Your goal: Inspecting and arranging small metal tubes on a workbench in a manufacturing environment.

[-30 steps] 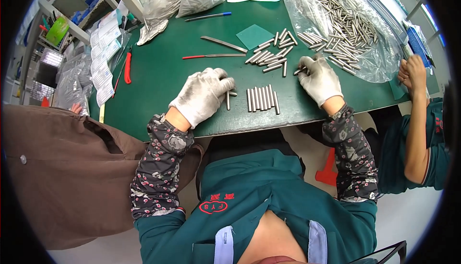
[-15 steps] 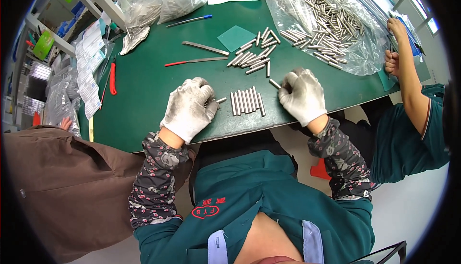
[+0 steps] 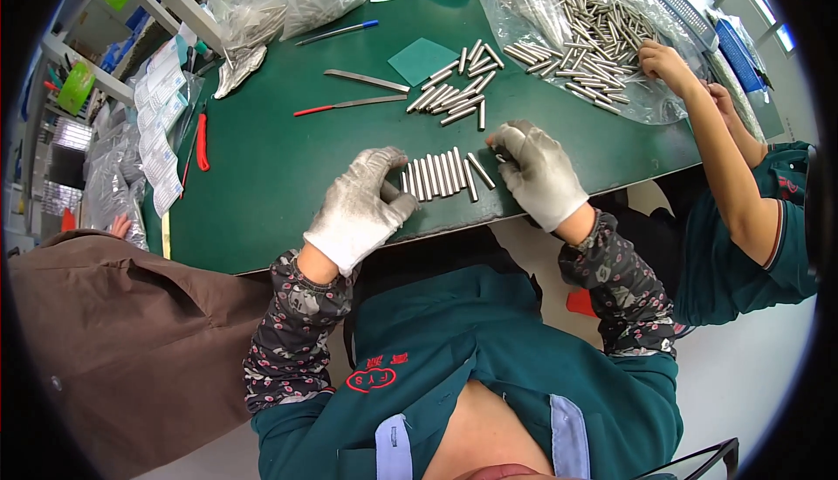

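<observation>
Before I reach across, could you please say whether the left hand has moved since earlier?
Yes: against the red-handled file, the left hand is now further right and lower in view, at the left end of the pin row.

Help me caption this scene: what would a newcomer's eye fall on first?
Probably the white-gloved left hand and white-gloved right hand, flanking a row of silver cylindrical metal pins near the green tabletop's front edge. Next, likely the heap of similar pins on clear plastic sheeting, upper right.
</observation>
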`<state>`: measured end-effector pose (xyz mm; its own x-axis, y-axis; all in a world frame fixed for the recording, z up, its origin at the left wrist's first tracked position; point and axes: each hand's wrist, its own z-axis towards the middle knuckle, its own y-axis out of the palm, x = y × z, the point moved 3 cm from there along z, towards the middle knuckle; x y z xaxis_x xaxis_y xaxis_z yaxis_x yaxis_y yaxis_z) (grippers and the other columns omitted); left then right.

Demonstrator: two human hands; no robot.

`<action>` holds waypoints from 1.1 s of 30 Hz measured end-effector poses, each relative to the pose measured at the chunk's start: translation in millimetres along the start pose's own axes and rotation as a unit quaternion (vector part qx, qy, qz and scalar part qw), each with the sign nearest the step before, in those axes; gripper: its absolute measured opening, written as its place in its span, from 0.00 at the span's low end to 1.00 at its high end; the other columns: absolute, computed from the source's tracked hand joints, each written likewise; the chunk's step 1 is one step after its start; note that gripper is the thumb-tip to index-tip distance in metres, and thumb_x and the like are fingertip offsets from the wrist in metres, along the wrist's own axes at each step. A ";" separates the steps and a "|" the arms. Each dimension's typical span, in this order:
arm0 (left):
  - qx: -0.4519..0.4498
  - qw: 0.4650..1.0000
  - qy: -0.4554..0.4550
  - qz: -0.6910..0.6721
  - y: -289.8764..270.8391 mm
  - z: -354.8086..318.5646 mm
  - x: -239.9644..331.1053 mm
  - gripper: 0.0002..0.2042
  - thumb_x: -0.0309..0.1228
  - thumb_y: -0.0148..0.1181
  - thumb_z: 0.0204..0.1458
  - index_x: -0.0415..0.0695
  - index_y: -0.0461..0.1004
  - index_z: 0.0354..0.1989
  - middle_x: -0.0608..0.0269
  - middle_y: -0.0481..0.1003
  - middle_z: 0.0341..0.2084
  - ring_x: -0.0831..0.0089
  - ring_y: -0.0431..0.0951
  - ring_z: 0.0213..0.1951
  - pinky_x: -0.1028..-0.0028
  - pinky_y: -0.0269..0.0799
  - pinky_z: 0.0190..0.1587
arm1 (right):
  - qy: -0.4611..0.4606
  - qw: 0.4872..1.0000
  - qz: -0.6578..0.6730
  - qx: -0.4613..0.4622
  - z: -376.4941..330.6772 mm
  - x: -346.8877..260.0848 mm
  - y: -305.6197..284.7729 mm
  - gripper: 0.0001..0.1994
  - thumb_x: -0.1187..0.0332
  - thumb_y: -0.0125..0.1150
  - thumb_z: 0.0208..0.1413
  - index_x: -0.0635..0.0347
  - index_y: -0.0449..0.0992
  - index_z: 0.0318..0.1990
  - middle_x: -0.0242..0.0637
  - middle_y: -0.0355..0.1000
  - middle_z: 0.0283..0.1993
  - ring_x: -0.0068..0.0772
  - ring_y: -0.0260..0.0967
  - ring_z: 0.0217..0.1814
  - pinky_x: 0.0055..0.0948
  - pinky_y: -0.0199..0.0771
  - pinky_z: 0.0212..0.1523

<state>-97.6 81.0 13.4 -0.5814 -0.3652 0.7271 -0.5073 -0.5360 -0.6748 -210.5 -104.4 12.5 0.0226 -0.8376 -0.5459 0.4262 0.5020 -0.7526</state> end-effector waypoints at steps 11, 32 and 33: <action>-0.058 0.957 0.096 0.266 -3.2 3.1 4.1 0.33 0.40 0.68 0.29 0.44 0.66 0.49 0.54 0.68 0.38 0.58 0.69 0.41 0.65 0.67 0.43 | 0.053 0.986 -0.054 -0.150 -3.6 3.4 -14.4 0.19 0.69 0.57 0.36 0.59 0.69 0.42 0.44 0.69 0.33 0.47 0.66 0.39 0.39 0.66 0.41; -0.086 0.977 0.103 0.163 7.3 13.6 12.2 0.31 0.36 0.69 0.29 0.45 0.68 0.49 0.51 0.65 0.43 0.53 0.70 0.42 0.64 0.69 0.44 | 0.024 0.979 -0.075 -0.189 16.4 -15.4 4.2 0.24 0.60 0.63 0.38 0.53 0.70 0.47 0.42 0.71 0.35 0.45 0.69 0.39 0.36 0.68 0.40; -0.092 0.979 0.101 0.151 5.9 14.2 12.8 0.31 0.36 0.68 0.30 0.45 0.68 0.49 0.51 0.65 0.43 0.53 0.71 0.42 0.64 0.69 0.44 | 0.023 0.979 -0.078 -0.187 19.5 -13.8 1.2 0.24 0.60 0.63 0.38 0.53 0.70 0.47 0.42 0.71 0.35 0.45 0.69 0.39 0.36 0.68 0.40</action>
<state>-99.0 62.4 20.6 -0.8264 -0.3185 0.4643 -0.3884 -0.2747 -0.8796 -192.7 -96.4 26.3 -0.0598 -0.9039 -0.4235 0.0604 0.4202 -0.9054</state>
